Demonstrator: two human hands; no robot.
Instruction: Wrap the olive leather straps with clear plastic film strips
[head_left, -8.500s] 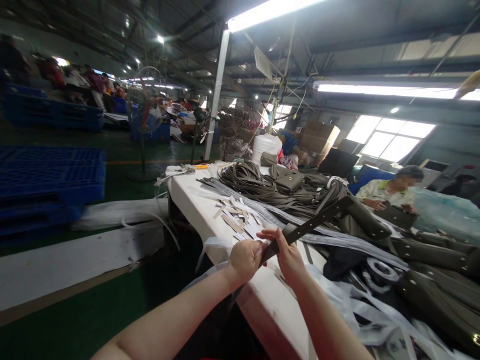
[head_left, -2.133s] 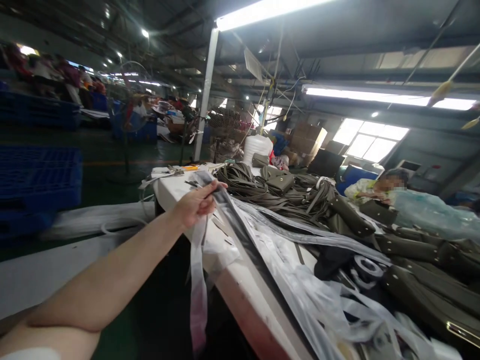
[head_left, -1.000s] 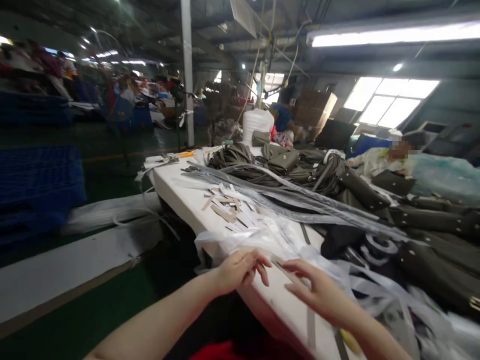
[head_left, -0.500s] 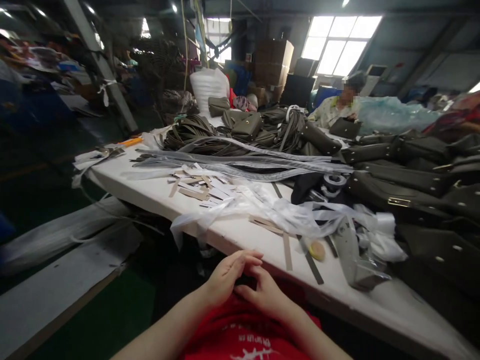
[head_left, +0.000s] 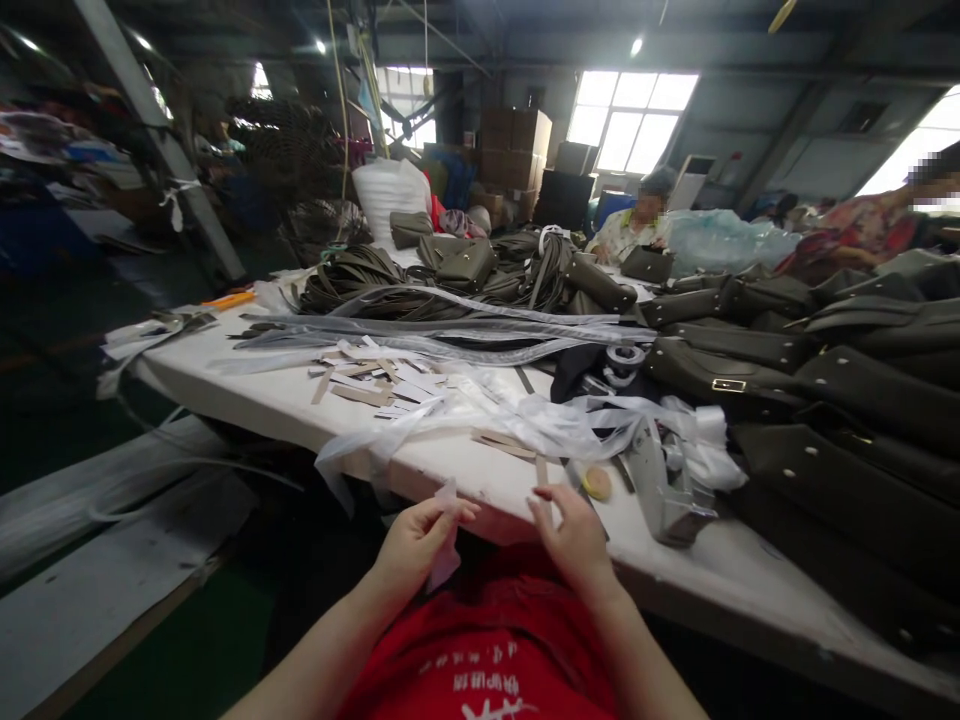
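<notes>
My left hand (head_left: 417, 540) is closed in front of the table edge, pinching a thin, whitish, see-through piece of film (head_left: 444, 562) that hangs below the fingers. To its right, my right hand (head_left: 574, 535) is held with thumb and fingertips apart and curved, with nothing visible between them. Just behind those fingers a beige strip (head_left: 541, 468) lies on the table. A roll of yellowish tape (head_left: 597, 484) sits close to the right hand, with a grey tape dispenser (head_left: 660, 485) further right.
On the white table (head_left: 247, 390) lie a heap of white and beige strips (head_left: 375, 378), crumpled clear plastic (head_left: 517, 415) and long bundled dark straps (head_left: 352, 282). Dark bags (head_left: 720, 365) are piled at the right. Another person (head_left: 630, 225) sits across the table, and a second person (head_left: 855, 235) is at the far right.
My hands were together at the fingertips and are now apart, the right one shifted rightward. The film now shows in my left hand. The view has turned slightly right.
</notes>
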